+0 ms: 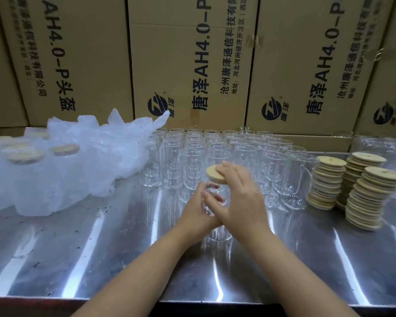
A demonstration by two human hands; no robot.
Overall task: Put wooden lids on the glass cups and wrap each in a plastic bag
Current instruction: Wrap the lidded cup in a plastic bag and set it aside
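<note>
A clear glass cup [217,232] stands on the steel table near the middle. My left hand [199,210] grips its side, fingers curled round the glass. A round wooden lid [212,173] sits on the cup's mouth. My right hand [240,197] lies flat across it, straight fingers pressing down on the lid. Behind stand several rows of bare glass cups [215,149]. Stacks of wooden lids [366,197] rise at the right. A heap of plastic bags [82,161] with wrapped, lidded cups inside lies at the left.
The shiny steel table [101,248] stretches toward me, its front edge at the bottom of view. Large cardboard boxes [188,65] form a wall behind the cups. More glassware [380,145] stands at the far right.
</note>
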